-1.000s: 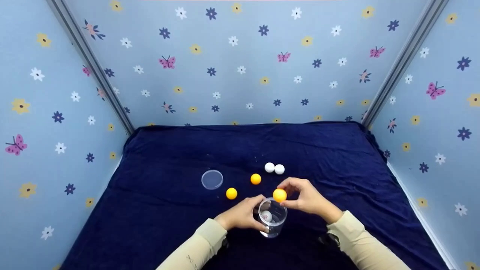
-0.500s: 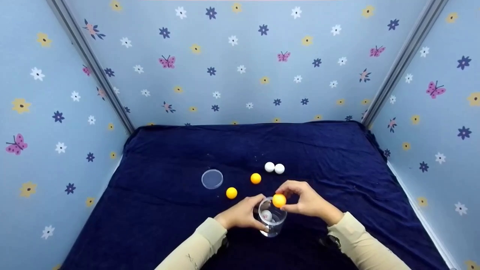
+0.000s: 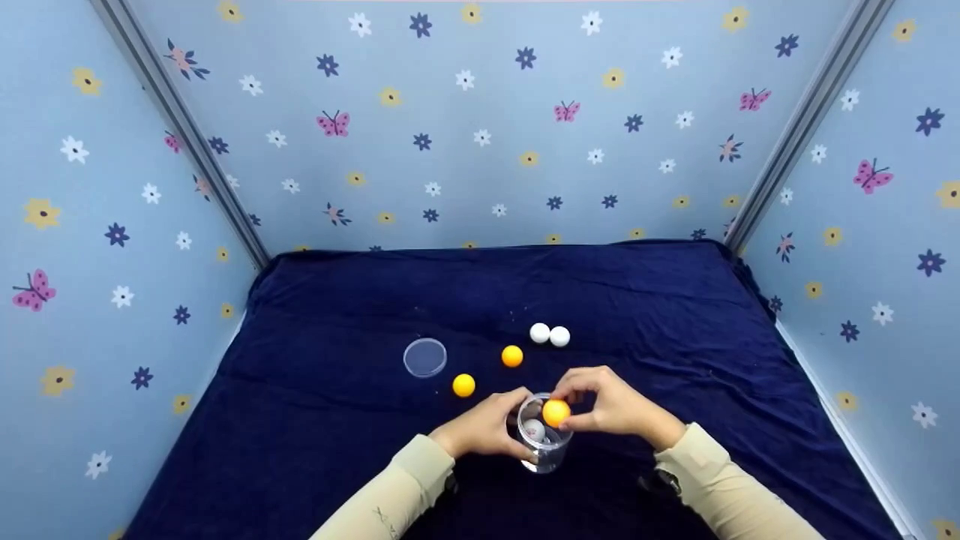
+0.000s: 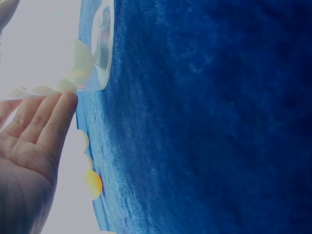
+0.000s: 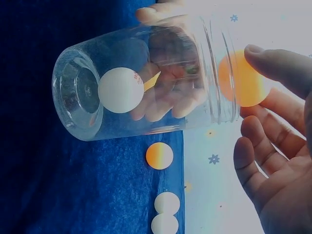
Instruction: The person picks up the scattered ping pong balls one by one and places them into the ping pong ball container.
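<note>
A clear plastic jar (image 3: 546, 456) stands upright on the cloth, its mouth uncovered. My left hand (image 3: 486, 427) grips it from the left, thumb on the near side and fingers round the far side. Inside, a white ping-pong ball (image 5: 120, 90) with a small red print lies at the bottom. My right hand (image 3: 611, 401) pinches an orange ping-pong ball (image 3: 556, 413) between thumb and fingers at the jar's mouth. In the right wrist view that ball sits partly within the threaded rim (image 5: 223, 73). The left wrist view shows the left fingers (image 4: 58, 117) against the jar wall.
Two loose orange balls, one nearer (image 3: 463, 385) and one farther (image 3: 512, 356), lie left of and beyond the jar. A touching pair of white balls (image 3: 540, 333) lies farther back. A clear round lid (image 3: 425, 358) rests at left on the dark blue cloth (image 3: 337, 435). Patterned walls surround it.
The right hand has lowered the orange ball and brought it slightly left, from above the jar's rim into its mouth. The left hand and the jar have stayed in place.
</note>
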Demonstrator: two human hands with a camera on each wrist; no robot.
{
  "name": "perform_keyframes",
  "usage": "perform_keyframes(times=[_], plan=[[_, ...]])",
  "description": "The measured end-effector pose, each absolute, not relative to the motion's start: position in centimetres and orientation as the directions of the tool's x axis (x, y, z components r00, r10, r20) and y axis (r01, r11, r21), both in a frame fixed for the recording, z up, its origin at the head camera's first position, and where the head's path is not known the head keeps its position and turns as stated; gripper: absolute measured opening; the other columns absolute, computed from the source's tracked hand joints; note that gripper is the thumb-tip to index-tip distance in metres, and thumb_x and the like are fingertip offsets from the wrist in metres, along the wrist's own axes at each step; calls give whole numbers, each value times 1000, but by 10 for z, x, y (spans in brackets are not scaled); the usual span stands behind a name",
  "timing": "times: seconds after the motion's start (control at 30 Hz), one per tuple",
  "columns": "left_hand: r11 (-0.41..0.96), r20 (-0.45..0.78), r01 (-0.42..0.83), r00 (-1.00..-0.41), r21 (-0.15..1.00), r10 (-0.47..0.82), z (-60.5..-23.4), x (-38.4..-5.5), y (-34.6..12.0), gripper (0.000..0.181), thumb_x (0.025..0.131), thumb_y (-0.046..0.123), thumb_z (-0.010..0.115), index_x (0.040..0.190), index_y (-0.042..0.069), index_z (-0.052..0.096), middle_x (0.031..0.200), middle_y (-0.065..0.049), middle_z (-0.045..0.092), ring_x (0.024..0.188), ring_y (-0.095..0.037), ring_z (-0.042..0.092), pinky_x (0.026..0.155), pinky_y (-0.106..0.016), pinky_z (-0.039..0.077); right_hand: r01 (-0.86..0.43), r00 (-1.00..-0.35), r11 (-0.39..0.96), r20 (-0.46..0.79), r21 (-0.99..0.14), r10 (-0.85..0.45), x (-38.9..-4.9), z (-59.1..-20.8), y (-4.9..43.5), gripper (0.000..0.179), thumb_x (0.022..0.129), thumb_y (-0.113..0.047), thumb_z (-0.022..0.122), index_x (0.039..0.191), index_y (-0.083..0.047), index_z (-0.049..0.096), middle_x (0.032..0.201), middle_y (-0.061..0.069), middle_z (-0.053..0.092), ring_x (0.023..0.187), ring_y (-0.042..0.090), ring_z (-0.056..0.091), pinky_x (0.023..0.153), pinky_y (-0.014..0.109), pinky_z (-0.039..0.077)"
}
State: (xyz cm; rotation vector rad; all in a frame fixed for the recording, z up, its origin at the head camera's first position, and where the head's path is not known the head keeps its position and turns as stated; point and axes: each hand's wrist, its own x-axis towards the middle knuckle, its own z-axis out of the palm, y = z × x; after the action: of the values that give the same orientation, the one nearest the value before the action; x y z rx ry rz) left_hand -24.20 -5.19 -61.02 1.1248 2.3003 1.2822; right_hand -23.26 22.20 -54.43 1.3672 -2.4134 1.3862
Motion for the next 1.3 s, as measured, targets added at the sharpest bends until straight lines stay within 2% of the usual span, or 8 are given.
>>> perform_keyframes(times=[0.23, 0.37, 0.6, 0.8, 1.3], plan=[[312, 129, 511, -657, 801, 743, -609, -242, -52, 69, 74, 35, 102, 127, 19, 63, 117, 3, 77, 101, -4, 71, 94, -22, 57, -723, -590, 213, 426, -658, -686, -233, -546, 221, 30, 79, -11, 96, 105, -11, 81, 91, 5, 76, 73, 29, 67, 66, 30, 58], [319, 130, 517, -658, 794, 742, -609, -242, -52, 71, 74, 36, 102, 129, 18, 63, 118, 3, 77, 103, -5, 71, 96, -22, 57, -727, -582, 205, 430, -655, -690, -233, -545, 220, 28, 80, -13, 96, 104, -11, 81, 92, 5, 77, 72, 30, 67, 64, 34, 58], [311, 129, 512, -655, 801, 745, -608, -243, -52, 73, 74, 36, 102, 131, 10, 63, 121, 0, 77, 105, -8, 72, 97, -23, 57, -724, -578, 204, 419, -659, -700, -232, -545, 219, 27, 80, -13, 96, 103, -11, 80, 95, 7, 78, 75, 26, 69, 64, 37, 60], [311, 134, 516, -655, 798, 744, -610, -243, -53, 74, 74, 38, 101, 132, 11, 63, 121, -1, 78, 105, -11, 73, 96, -23, 57, -712, -583, 217, 391, -667, -713, -232, -546, 221, 29, 80, -12, 95, 105, -11, 80, 94, 6, 77, 74, 32, 68, 63, 41, 60], [314, 119, 494, -665, 811, 738, -609, -241, -52, 72, 74, 34, 102, 130, 10, 63, 119, 1, 77, 103, -3, 71, 97, -23, 57, -712, -585, 234, 376, -662, -718, -230, -545, 220, 29, 79, -10, 94, 105, -10, 81, 97, 7, 78, 76, 29, 68, 65, 39, 60]])
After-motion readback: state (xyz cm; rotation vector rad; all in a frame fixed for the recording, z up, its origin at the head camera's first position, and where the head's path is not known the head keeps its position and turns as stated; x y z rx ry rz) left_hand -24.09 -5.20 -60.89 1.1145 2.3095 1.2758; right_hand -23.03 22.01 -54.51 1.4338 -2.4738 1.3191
